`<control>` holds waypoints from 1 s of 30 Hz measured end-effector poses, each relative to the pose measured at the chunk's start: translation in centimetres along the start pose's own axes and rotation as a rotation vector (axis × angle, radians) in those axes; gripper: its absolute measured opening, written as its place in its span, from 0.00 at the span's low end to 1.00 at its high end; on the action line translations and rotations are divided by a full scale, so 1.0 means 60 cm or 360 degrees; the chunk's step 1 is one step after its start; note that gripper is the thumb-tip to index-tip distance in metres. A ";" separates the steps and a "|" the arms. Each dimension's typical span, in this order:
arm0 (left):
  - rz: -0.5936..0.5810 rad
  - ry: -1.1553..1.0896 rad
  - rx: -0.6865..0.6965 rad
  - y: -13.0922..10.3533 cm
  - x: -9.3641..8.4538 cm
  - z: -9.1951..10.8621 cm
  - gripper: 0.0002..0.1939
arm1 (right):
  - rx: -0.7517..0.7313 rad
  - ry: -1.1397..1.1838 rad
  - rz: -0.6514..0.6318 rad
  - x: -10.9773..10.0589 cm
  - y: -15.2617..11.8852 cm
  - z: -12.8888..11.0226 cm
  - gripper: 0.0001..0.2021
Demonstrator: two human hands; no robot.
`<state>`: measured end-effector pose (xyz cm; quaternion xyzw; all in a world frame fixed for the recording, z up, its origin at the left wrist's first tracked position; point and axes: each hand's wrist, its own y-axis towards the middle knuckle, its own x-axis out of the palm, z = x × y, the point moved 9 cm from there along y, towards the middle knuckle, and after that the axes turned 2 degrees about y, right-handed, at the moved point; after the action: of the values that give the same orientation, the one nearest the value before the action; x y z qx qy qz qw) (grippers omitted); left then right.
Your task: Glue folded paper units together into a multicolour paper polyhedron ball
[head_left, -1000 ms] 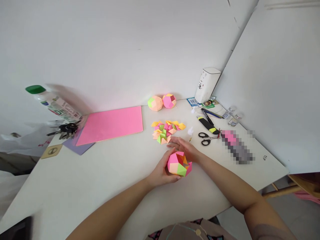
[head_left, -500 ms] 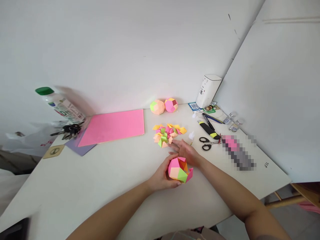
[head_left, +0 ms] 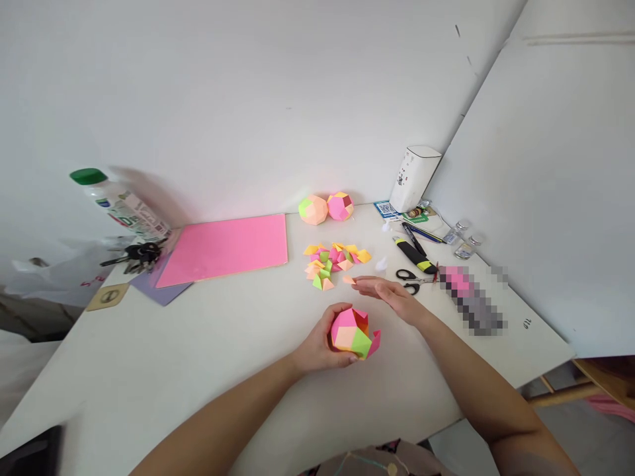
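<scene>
Head view | left hand (head_left: 317, 347) gripped paper ball (head_left: 348, 337) | right hand (head_left: 394, 299) touched peach piece (head_left: 349, 279), grip unclear | piece lay beyond ball, right hand nearer

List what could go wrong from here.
The left hand might squeeze the unclosed paper ball too hard and crumple it. The pink flap jutting from its right side could bend if knocked. The right hand is close to the scissors and might nudge them.

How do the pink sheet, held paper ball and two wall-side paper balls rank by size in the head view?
Pink sheet
Held paper ball
Wall-side paper balls: too alike to rank
</scene>
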<state>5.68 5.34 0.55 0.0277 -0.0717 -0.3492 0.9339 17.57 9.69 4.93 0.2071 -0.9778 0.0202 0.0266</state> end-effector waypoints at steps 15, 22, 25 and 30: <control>-0.0105 0.0117 0.0149 0.003 0.009 0.024 0.41 | 0.0277 -0.0383 0.0216 -0.042 -0.041 -0.006 0.13; -0.0050 0.0352 0.0281 0.000 0.002 0.022 0.39 | 0.0359 -0.0268 0.0238 -0.030 -0.034 0.024 0.10; -0.0051 0.0622 0.0370 -0.003 0.006 0.028 0.43 | 0.0389 -0.0184 0.0269 -0.020 -0.030 0.040 0.10; 0.0058 0.1109 0.0592 -0.013 0.022 0.046 0.53 | 0.0451 0.0185 0.0386 0.010 -0.034 0.066 0.11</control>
<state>5.74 3.91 3.35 0.3122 0.1871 -0.2834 0.8873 17.68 7.41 1.10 0.0878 -0.9797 0.1727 0.0509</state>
